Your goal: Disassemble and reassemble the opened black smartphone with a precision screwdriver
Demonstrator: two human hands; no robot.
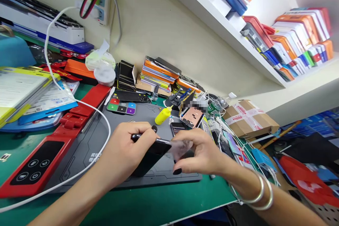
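My left hand [134,144] is closed around a dark smartphone [149,159], which stands tilted on edge above the grey work mat [182,174]. The thumb presses along its upper edge. My right hand [202,152] curls at the phone's right end, with a thin translucent greyish piece [180,147] between its fingers. That piece meets the phone's corner; whether it is attached there I cannot tell. Beyond the hands stand a yellow dropper bottle [162,116] and a small dark phone-like device [178,128].
A red device with touch buttons [34,164] lies at left, a white cable [106,144] looping across it. Stacked boxes [159,74] line the wall. A coloured sorting tray [122,107] sits on the mat. Right are a taped carton [247,118] and a plastic bottle [218,104].
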